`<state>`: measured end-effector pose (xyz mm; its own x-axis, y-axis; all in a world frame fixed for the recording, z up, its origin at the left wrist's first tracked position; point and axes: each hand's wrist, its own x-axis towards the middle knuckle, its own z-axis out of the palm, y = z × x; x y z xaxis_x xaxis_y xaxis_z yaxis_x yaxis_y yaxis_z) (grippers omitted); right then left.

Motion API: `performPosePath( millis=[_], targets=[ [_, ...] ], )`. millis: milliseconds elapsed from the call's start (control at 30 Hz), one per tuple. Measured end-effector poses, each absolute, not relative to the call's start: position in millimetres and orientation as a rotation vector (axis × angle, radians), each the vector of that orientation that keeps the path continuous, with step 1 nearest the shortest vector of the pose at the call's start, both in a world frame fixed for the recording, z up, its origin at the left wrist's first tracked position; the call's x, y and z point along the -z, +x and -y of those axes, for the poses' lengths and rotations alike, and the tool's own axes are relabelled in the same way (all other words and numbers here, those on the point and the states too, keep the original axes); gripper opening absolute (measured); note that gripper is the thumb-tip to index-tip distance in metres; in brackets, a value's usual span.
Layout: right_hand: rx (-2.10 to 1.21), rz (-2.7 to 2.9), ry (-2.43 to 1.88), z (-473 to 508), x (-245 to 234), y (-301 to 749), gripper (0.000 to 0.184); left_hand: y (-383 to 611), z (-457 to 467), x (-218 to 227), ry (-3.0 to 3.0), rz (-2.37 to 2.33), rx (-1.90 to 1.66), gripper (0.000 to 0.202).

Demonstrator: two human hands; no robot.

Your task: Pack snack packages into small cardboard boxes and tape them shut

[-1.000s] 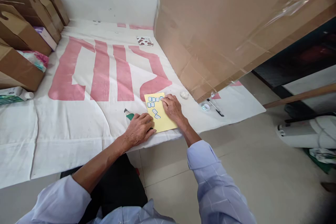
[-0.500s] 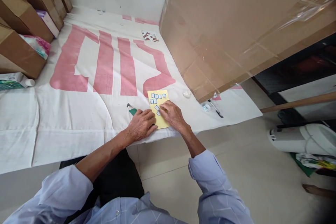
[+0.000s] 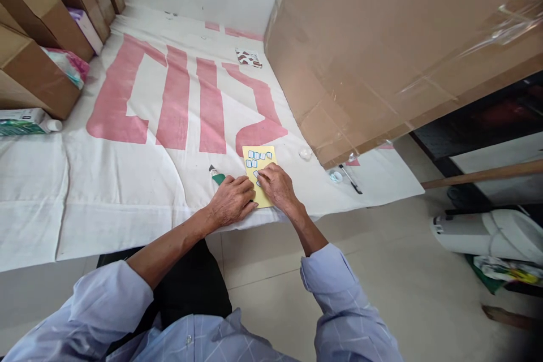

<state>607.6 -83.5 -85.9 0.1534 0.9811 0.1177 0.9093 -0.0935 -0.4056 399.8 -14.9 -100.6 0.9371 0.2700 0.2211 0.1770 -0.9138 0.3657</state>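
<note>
A yellow card (image 3: 265, 198) lies near the table's front edge, bearing several small pale pieces outlined in blue (image 3: 257, 155). My left hand (image 3: 231, 199) is closed at the card's lower left edge, its curled fingers and thumb touching it. My right hand (image 3: 278, 185) lies over the card's right side, thumb and fingers pinched together at a pale blue-edged piece (image 3: 255, 174). What sits between those fingertips is too small to make out. Just beyond my left hand lies a green-handled tool (image 3: 218, 177) with a dark tip, partly covered by the hand.
A white cloth with pink shapes (image 3: 173, 102) covers the table. A large cardboard box (image 3: 360, 62) stands at right, with a black pen (image 3: 352, 181) and small round tape roll (image 3: 335, 176) by its near corner. Brown boxes (image 3: 38, 73) line the left. A patterned card (image 3: 249, 57) lies farther back.
The view has shifted slightly, so the scene sits a little to the right. Both hands stay at the yellow card; the right fingertips have moved only slightly, if at all.
</note>
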Motion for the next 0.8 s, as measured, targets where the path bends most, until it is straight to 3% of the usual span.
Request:
performPosePath(
  millis=[800],
  targets=[
    [-0.313,1.720,-2.029,75,101,616,0.026,400,15,100,2.745,-0.334,-0.377,0.029]
  ],
)
